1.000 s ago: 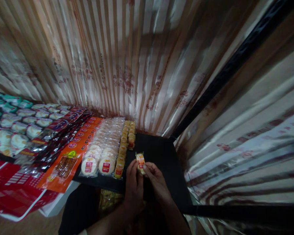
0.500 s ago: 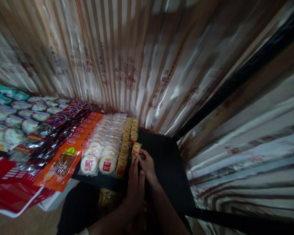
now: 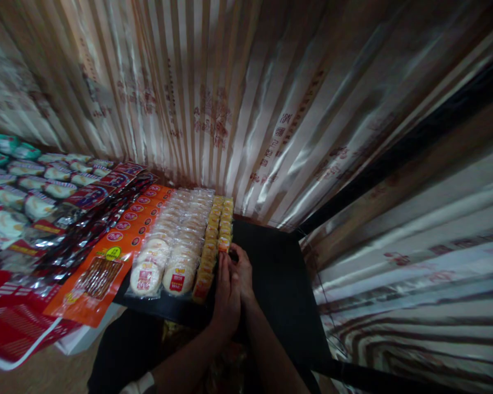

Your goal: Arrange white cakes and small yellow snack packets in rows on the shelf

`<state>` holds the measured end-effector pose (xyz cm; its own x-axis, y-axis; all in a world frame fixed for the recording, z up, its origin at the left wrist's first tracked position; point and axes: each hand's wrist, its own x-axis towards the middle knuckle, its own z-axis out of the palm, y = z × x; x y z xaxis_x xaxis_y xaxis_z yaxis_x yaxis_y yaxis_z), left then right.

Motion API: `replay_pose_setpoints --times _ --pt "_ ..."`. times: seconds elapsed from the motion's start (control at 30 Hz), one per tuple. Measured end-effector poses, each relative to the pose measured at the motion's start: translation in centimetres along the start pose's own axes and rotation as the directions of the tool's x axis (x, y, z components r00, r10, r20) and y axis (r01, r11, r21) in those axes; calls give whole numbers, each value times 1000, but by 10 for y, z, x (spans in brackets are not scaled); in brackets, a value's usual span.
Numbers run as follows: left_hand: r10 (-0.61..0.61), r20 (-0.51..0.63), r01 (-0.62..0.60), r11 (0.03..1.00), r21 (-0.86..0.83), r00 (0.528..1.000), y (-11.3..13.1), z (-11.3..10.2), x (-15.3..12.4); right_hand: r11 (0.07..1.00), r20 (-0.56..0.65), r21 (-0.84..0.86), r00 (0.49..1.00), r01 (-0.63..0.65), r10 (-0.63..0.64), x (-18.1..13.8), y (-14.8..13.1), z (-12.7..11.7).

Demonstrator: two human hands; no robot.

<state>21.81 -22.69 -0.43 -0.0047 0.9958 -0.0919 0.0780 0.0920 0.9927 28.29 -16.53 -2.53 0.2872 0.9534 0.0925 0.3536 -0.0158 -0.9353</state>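
A small yellow snack packet (image 3: 224,244) stands at the near end of the right-hand row of yellow packets. My right hand (image 3: 242,273) is closed, with its fingertips pinched at the packet's lower right edge. Beside it, my left hand (image 3: 227,298) reaches up with fingers stretched straight, the tips touching the packet's lower edge. The two hands meet and partly overlap. Just left of my left hand runs a longer row of yellow packets (image 3: 204,282), lying close against clear-wrapped round white crackers (image 3: 179,276).
Left of the crackers lie an orange snack bag (image 3: 102,268), dark red packets (image 3: 107,191) and white wrapped packs (image 3: 39,205). A red basket (image 3: 20,323) sits at lower left. The black tabletop (image 3: 275,273) extends right, bordered by a striped plastic curtain (image 3: 213,65) and a dark pole (image 3: 353,183).
The yellow packet has moved from in front of the row, slightly left and away, to the near end of the right-hand yellow row. Both hands moved with it and came closer together.
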Motion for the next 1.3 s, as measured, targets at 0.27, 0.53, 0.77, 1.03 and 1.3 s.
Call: replay_pose_setpoints --times 0.27,0.53,0.77,1.03,1.3 --pt "-9 -18 9 999 -37 1000 5 -1 4 996 -16 85 1000 2 0 -1 2 5" --pt "-38 -26 36 997 -64 999 5 0 7 999 -19 40 1000 -24 25 1 3 9" --pt "-64 -19 63 996 -65 998 -1 2 10 998 -54 -18 996 68 -68 -5 -1 7" --pt "-100 17 99 995 14 995 6 0 11 997 -68 -74 997 24 -29 -4 1 6" --pt "-56 -11 56 996 67 998 5 5 6 997 -51 71 999 10 -7 -13 8 0"
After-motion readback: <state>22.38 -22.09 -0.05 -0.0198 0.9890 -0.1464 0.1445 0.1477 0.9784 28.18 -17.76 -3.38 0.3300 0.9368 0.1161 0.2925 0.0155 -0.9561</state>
